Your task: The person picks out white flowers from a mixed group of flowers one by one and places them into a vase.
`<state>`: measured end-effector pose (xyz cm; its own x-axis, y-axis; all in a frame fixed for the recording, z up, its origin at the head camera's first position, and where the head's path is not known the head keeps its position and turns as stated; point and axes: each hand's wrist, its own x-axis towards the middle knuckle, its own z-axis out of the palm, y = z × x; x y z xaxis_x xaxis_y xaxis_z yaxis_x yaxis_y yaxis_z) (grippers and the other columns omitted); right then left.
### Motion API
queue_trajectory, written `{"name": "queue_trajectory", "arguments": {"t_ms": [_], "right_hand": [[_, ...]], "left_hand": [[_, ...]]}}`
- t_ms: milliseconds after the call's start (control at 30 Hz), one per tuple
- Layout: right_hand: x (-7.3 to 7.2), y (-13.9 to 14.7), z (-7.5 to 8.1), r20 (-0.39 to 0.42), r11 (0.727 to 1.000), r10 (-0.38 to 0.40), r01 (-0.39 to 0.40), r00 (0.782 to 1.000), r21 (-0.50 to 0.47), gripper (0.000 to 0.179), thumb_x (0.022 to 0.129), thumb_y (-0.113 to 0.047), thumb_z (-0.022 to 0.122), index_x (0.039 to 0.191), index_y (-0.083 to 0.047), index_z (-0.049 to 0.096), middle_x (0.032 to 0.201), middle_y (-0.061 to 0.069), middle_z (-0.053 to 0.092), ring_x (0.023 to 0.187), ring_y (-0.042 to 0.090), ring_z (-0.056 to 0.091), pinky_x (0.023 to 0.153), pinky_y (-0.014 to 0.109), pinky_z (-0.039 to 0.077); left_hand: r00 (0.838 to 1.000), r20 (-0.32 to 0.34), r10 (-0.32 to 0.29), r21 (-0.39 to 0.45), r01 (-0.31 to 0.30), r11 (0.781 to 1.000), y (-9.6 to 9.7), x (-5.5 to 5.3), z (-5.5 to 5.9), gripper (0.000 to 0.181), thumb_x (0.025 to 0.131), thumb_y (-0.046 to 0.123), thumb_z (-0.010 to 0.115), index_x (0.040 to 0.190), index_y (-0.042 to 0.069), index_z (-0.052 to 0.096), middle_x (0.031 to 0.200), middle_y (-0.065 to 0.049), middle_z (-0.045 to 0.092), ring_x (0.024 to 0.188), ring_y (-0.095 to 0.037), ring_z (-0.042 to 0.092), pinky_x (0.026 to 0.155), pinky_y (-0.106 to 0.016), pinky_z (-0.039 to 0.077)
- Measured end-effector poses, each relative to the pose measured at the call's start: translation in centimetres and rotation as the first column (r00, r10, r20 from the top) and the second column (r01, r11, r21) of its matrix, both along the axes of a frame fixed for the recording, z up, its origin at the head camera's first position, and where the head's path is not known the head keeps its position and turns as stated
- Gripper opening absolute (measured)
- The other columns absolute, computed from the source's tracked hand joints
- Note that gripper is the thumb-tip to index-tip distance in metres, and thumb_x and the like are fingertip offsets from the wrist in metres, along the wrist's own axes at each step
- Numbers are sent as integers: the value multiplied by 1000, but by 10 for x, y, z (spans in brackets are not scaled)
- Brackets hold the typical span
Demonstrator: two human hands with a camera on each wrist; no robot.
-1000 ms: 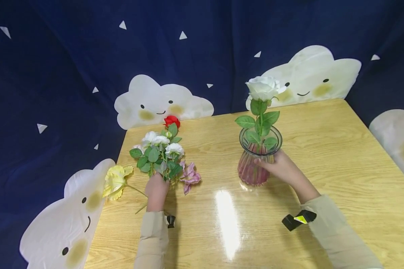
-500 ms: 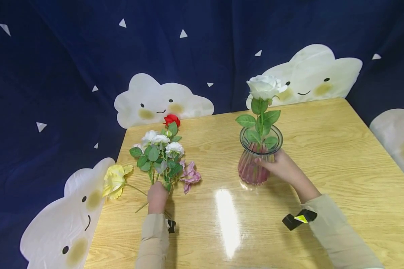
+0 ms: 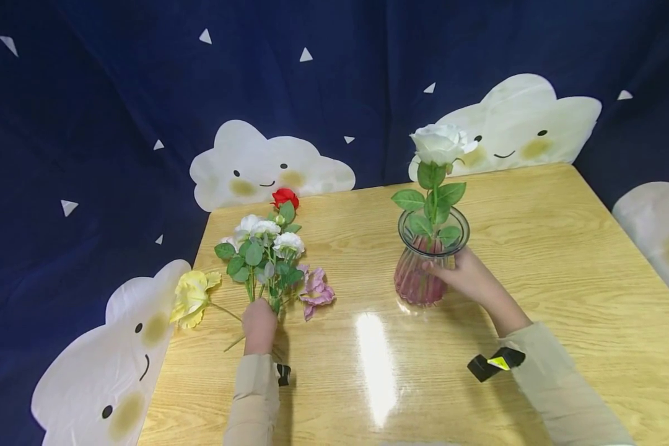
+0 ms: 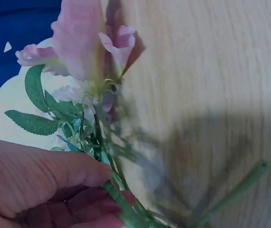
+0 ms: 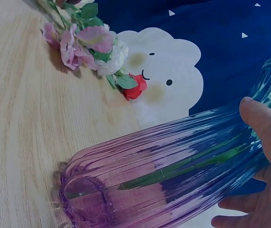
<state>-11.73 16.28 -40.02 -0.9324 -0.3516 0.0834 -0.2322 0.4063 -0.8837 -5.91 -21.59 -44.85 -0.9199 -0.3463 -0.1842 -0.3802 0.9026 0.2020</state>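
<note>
My left hand (image 3: 259, 319) pinches green flower stems (image 4: 121, 197) between thumb and fingers, low on the bunch. Above it spread small white flowers (image 3: 288, 246) with green leaves, and a pink flower (image 3: 315, 293) lies just to their right. At the far end of the bunch shows a red rose (image 3: 285, 198). My right hand (image 3: 468, 279) grips the neck of a ribbed glass vase (image 3: 419, 282), pink at the base and clear above. One tall white rose (image 3: 439, 144) stands upright in it, its cut stem visible through the glass in the right wrist view.
A yellow flower (image 3: 191, 300) lies at the table's left edge, its stem running toward my left hand. The wooden table (image 3: 334, 371) reaches back to a dark blue curtain (image 3: 334, 74) with white cloud shapes. Light glares on the tabletop between the hands.
My left hand has drawn back slightly along the stems, uncovering more of them. The right hand and the vase with its white rose have stayed in place.
</note>
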Motion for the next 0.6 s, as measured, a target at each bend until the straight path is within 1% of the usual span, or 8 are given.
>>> {"name": "queue_trajectory", "arguments": {"t_ms": [67, 133, 233, 333, 467, 600], "right_hand": [[0, 0, -1, 2, 1000, -2, 2, 1000, 5, 79, 82, -23, 65, 141, -4, 16, 139, 25, 26, 128, 41, 20, 100, 57, 16], [0, 1, -1, 3, 1000, -3, 2, 1000, 7, 80, 82, -23, 65, 141, -4, 16, 139, 25, 26, 128, 41, 20, 100, 57, 16], [1, 1, 0, 4, 1000, -5, 5, 1000, 6, 80, 81, -23, 66, 141, -3, 16, 139, 26, 25, 128, 41, 20, 100, 57, 16], [1, 1, 0, 3, 1000, -8, 8, 1000, 9, 81, 82, -22, 65, 141, -2, 15, 139, 27, 24, 128, 42, 19, 100, 56, 16], [2, 1, 1, 3, 1000, -16, 16, 1000, 22, 80, 81, -21, 65, 140, 0, 15, 138, 28, 26, 127, 43, 21, 99, 56, 18], [3, 0, 4, 7, 999, -18, 18, 1000, 27, 79, 81, -19, 65, 140, 1, 17, 136, 29, 28, 126, 44, 22, 99, 57, 19]], "left_hand": [[1000, -13, -6, -4, 6, 1000, 0, 0, 2, 11, 80, -2, 53, 72, -7, 60, 66, -20, 59, 65, -34, 60, 54, -42, 49], [999, -39, 1, -3, -1, 1000, 0, -1, 3, 12, 80, -3, 53, 71, -7, 59, 67, -21, 59, 66, -34, 60, 54, -43, 49], [996, -86, 8, -4, -9, 1000, 0, -1, 5, 14, 79, -4, 51, 68, -7, 58, 68, -23, 59, 66, -36, 60, 54, -44, 49], [990, -144, 8, -4, -9, 1000, 1, -1, 8, 16, 78, -4, 50, 64, -5, 56, 67, -23, 59, 65, -37, 60, 54, -45, 48], [975, -223, 0, 14, 4, 1000, 4, -2, 15, 16, 78, -2, 54, 63, -3, 54, 65, -21, 58, 63, -37, 59, 52, -47, 46], [957, -290, 0, 35, 11, 999, 8, -6, 23, 15, 78, -1, 56, 64, -2, 52, 65, -20, 57, 62, -36, 58, 50, -46, 45]]}}
